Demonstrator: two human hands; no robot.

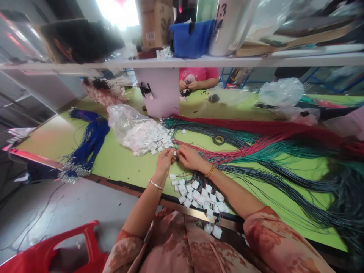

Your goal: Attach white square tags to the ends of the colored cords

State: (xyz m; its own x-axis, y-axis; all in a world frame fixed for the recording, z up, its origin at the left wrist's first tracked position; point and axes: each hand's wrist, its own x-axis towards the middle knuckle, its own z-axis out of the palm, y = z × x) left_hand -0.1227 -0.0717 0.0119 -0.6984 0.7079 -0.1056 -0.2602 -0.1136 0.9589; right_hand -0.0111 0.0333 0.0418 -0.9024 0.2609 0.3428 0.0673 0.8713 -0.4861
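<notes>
My left hand (165,160) is closed in a pinch on a small white connector (174,152) above the green table. Close beside it on the right, my right hand (189,156) has its fingers pinched together; what they hold is too small to make out. Just beyond my hands lies a plastic bag (125,121) with a spilled heap of white connectors (142,136). Red wires (222,152) run from near my right hand toward the right. Nearer my body, wired white connectors (199,195) are piled at the table's front edge, partly beneath my right forearm.
A blue wire bundle (93,138) lies at the left. Black tape (218,140) rests among long red, green and black wires. Beyond the shelf (256,61), another person's hands (191,85) handle small parts. A red chair (91,242) stands lower left.
</notes>
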